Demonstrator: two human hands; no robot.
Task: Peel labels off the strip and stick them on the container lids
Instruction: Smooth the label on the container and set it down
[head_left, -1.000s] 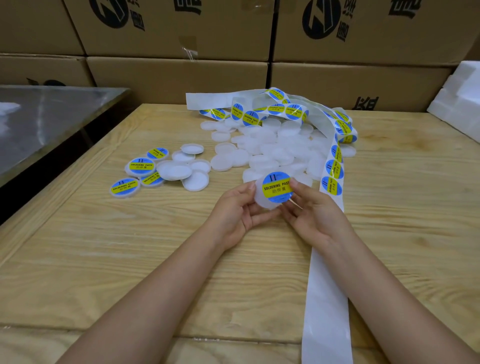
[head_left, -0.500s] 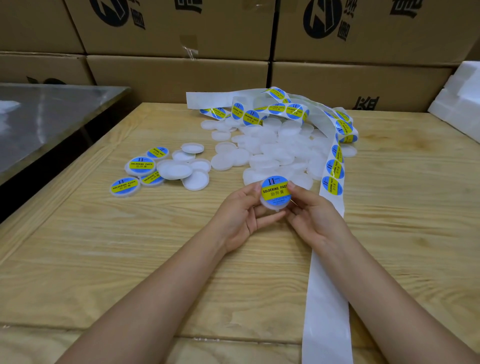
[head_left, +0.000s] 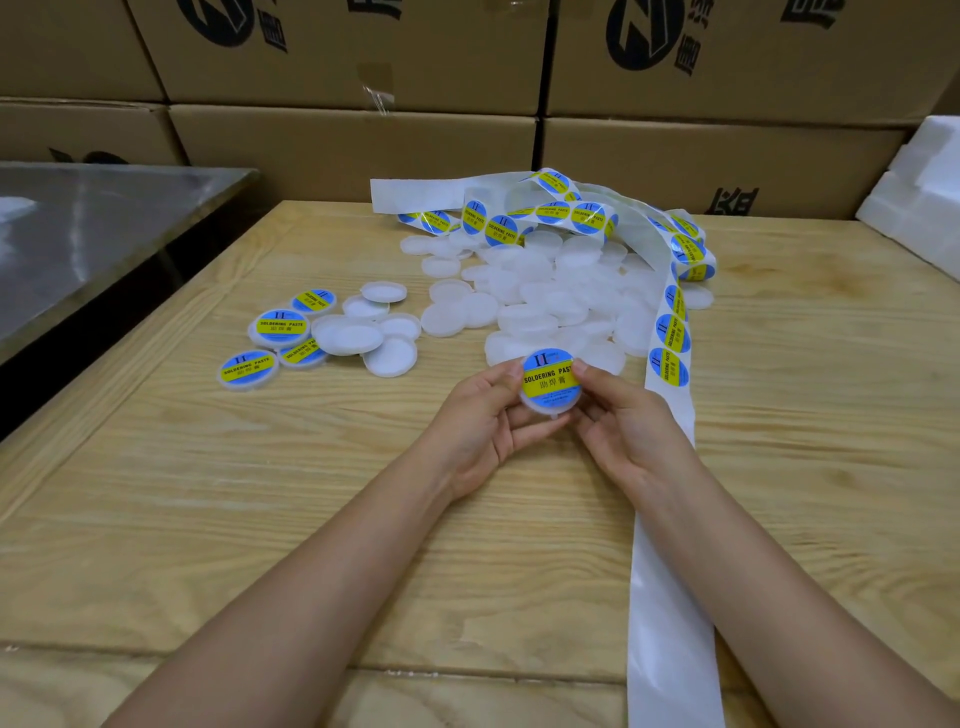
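I hold a white round lid (head_left: 550, 400) between both hands above the wooden table, with a blue and yellow "SOLDERING PASTE" label (head_left: 548, 375) stuck on its top. My left hand (head_left: 480, 415) grips its left edge and my right hand (head_left: 621, 415) grips its right edge, thumbs on the label. The white label strip (head_left: 670, 332) runs from under my right forearm up to a tangled loop at the back, carrying several labels. A heap of bare white lids (head_left: 545, 296) lies behind my hands.
To the left lies a small group of finished lids (head_left: 283, 327) with labels, mixed with upturned white lids (head_left: 348, 335). Cardboard boxes (head_left: 353, 150) stand stacked along the back. A metal table (head_left: 78, 234) sits at left and white foam blocks (head_left: 919, 197) at right.
The label has settled flat onto the lid. Both hands have drawn the lid slightly lower and nearer to me, with the thumbs now pressing on its top.
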